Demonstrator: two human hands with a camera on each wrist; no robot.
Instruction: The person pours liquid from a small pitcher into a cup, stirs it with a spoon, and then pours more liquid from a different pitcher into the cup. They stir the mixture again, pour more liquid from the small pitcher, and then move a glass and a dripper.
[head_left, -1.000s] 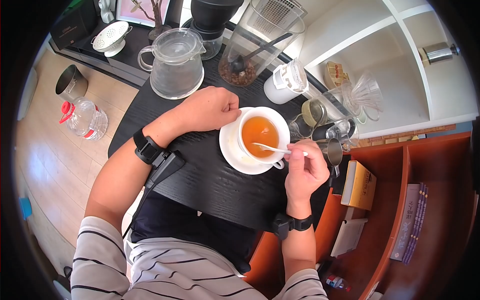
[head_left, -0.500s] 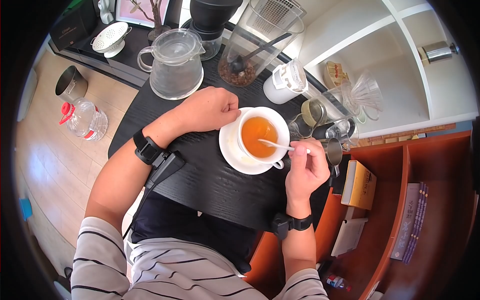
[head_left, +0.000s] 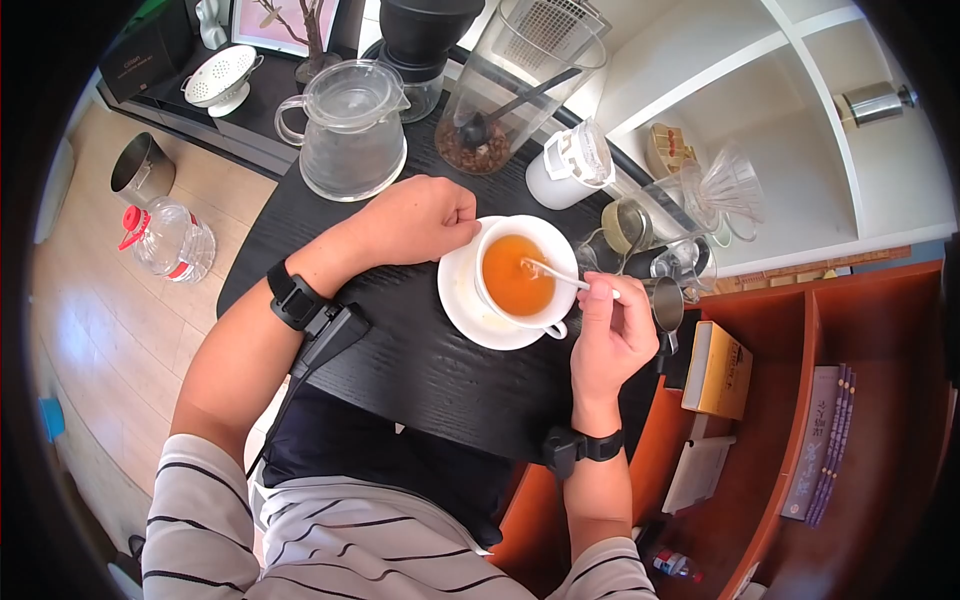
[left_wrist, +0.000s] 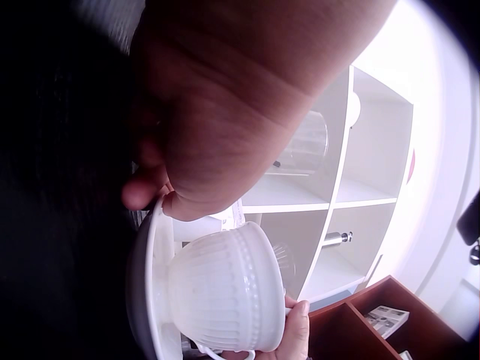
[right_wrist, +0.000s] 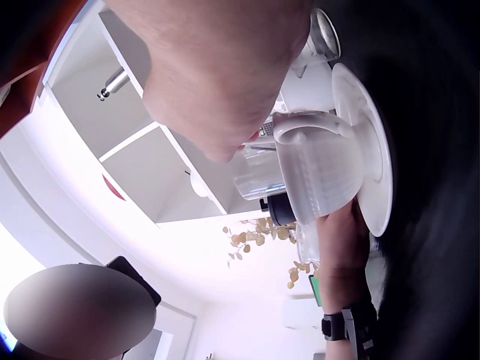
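A white cup (left_wrist: 225,289) with ribbed sides stands on a white saucer (head_left: 456,295), holding amber liquid that looks like tea (head_left: 512,290). My left hand (head_left: 425,216) grips the saucer's far-left rim between thumb and fingers, as the left wrist view shows. On the cup's right side, my right hand (head_left: 616,328) pinches the handle of a slim white spoon (head_left: 562,278). The spoon slants over the rim with its tip down in the liquid. The cup's handle (right_wrist: 315,124) points toward the right hand, just below it in the head view.
Behind the cup stand a glass pot (head_left: 350,140), a clear container (head_left: 480,145) with brown pieces and a black scoop, and a white canister (head_left: 565,170). Several glass vessels crowd the right edge, near a metal pitcher (head_left: 665,303). A reddish wooden shelf (head_left: 760,430) borders the table.
The spoon's tip has swept through the liquid toward the cup's far side, with slight motion of my right fingers. My left hand, the cup and the saucer stay in place.
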